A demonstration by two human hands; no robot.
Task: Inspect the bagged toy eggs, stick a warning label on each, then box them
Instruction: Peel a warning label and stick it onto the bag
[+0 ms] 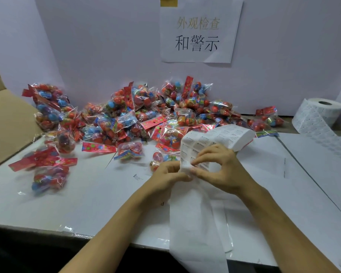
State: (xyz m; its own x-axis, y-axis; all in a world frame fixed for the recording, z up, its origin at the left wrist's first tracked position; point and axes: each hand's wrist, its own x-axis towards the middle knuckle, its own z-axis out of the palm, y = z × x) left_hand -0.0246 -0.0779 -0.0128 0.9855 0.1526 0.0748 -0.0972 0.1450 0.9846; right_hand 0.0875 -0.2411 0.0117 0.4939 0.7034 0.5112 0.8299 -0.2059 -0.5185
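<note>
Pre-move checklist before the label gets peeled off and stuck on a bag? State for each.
1. Label strip held by both hands: ok; left hand and right hand pinch it.
2. One label lifted off the backing: cannot tell, fingers cover the edge.
3. Bag within reach: ok, a bag of eggs lies just behind the left hand.
4. Bag inspected: cannot tell.
5. Spare label roll on the table: ok.
6. Cardboard box open at left: ok.

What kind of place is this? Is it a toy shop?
Probably a factory packing station, not a shop: a heap of bagged toy eggs, a roll of labels, a cardboard box and a paper sign on the wall.
</note>
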